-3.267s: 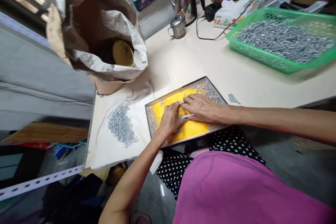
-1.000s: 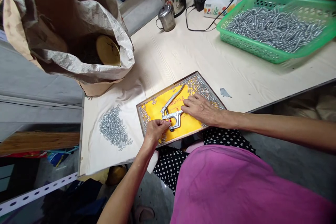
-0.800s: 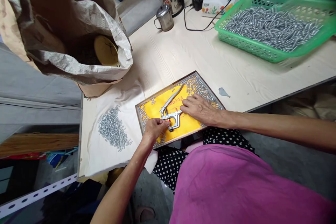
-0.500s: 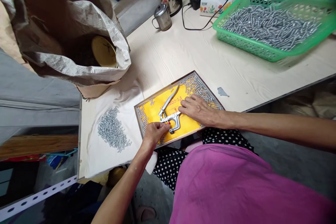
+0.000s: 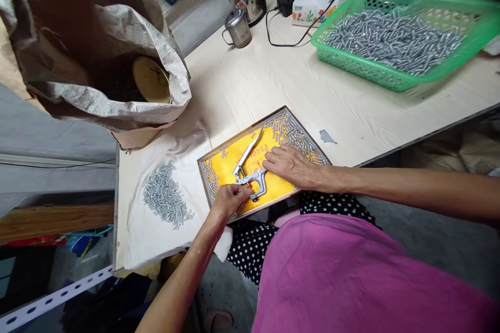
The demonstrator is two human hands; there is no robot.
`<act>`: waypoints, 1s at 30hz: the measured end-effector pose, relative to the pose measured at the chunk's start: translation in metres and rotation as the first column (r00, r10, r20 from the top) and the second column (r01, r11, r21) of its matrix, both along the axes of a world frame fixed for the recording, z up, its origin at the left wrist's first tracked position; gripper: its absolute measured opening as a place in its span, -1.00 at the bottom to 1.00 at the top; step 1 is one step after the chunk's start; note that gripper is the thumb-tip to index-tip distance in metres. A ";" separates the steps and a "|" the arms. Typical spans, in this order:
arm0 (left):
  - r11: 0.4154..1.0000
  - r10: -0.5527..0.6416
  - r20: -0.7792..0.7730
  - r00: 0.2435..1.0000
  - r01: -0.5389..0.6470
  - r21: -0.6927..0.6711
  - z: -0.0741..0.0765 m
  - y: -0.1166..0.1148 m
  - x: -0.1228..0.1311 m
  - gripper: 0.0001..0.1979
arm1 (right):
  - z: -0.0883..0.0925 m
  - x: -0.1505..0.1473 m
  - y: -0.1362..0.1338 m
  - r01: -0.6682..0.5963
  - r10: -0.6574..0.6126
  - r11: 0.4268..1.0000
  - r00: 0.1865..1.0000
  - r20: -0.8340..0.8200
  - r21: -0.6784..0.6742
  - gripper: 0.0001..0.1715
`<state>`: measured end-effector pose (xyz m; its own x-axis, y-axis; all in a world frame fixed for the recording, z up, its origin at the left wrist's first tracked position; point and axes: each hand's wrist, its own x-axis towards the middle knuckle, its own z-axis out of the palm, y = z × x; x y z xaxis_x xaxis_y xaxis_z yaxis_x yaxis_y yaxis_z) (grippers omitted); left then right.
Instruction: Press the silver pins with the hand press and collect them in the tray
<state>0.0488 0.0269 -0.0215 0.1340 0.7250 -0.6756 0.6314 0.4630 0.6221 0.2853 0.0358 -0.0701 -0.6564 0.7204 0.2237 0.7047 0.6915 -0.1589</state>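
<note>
Head | left hand (image 5: 228, 201): grip pinched together by pliers (image 5: 258, 175) | right hand (image 5: 289, 166): grip pinching pliers

Passage between tray (image 5: 276, 186) and basket (image 5: 363, 69); tall sack (image 5: 130, 26) blocks left.

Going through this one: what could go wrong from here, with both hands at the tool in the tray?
1. Pinch: the left hand is beside the plier-like tool, whose arms stand spread; closing them might nip a finger.
2. Spill: the tray is shallow and close to the polka-dot trousers, so a knock might tip out loose metal pieces.
3. Scatter: the heap on the white cloth is unwalled; a snag might spread it.
</note>
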 end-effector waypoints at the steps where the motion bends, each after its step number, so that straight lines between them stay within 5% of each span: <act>1: 1.000 -0.012 -0.006 1.000 0.012 -0.009 0.001 0.001 0.000 -0.43 | 0.000 0.000 0.000 0.001 -0.001 1.000 1.000 0.002 0.002 -0.78; 15: 0.993 0.100 -0.054 0.993 -0.097 0.061 0.001 -0.014 0.006 -0.36 | 0.003 0.005 -0.002 -0.015 0.012 0.998 0.999 -0.044 -0.066 -0.82; 30: 0.993 0.093 -0.099 0.991 -0.084 0.089 -0.004 -0.025 0.011 -0.36 | 0.011 -0.016 0.091 -0.197 0.175 0.967 0.974 0.140 0.161 -0.62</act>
<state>0.0600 0.0018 -0.0259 0.0003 0.7857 -0.6186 0.6527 0.4685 0.5954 0.2694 0.1263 -0.0590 -0.8058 0.5403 0.2425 0.5674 0.8216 0.0547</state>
